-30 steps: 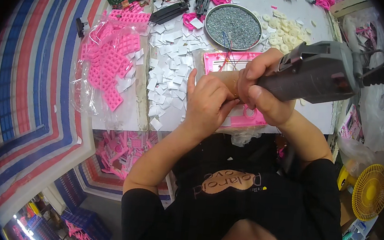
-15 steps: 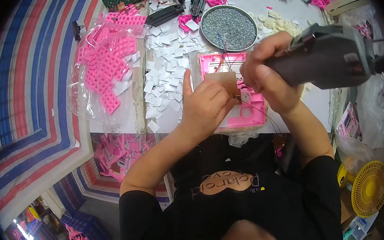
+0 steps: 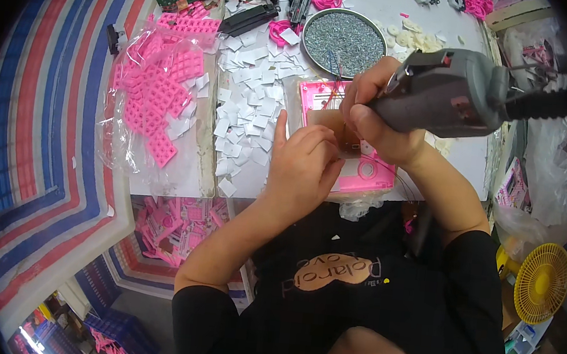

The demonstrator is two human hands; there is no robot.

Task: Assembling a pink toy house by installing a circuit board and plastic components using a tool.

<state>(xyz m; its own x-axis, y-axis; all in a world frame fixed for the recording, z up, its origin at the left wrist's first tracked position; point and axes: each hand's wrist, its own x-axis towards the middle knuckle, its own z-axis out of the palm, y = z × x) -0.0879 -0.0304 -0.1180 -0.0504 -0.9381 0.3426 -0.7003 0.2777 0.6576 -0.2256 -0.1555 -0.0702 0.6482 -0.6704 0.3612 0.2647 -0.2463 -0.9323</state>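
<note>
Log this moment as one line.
left hand: at brown board | right hand: gripping grey power tool | pink casing: beneath board | round tray: beyond casing, holding metal pieces

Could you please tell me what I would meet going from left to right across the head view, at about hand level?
Striped sheet → pink studded pieces → scattered white squares → left hand → right hand gripping a grey power tool → clear plastic bags.

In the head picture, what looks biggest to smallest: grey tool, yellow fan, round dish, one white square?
1. Grey tool, though it seems nearer the camera.
2. Round dish and yellow fan: too close to rank; the dish looks wider, the fan taller.
3. White square.
</note>
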